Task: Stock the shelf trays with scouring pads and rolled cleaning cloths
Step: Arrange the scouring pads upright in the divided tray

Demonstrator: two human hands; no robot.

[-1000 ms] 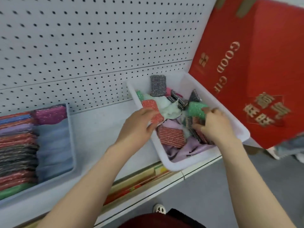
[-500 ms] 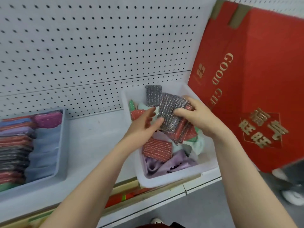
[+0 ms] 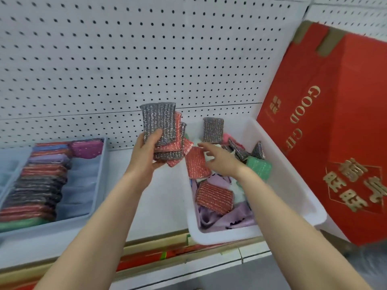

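Observation:
My left hand (image 3: 146,151) grips a stack of scouring pads (image 3: 162,126), grey on top with red and grey ones behind, held up above the shelf between the two trays. My right hand (image 3: 222,159) hovers with relaxed fingers over the white bin (image 3: 293,176), holding nothing. The bin holds loose red, grey and green scouring pads (image 3: 214,197) and lilac and white cloths (image 3: 236,220). At the left, a grey shelf tray (image 3: 100,181) has one compartment packed with a row of pads (image 3: 37,185) on edge; the compartment beside it shows only bare dividers.
White pegboard (image 3: 146,59) backs the shelf (image 3: 163,195). A large red gift box (image 3: 335,132) leans at the right, close behind the white bin. The bin overhangs the shelf's front edge. Red and yellow items lie on a lower level under the shelf lip.
The stack of pads has passed from both hands into my left hand and risen leftward out of the bin. My right hand has let go and dropped back over the bin.

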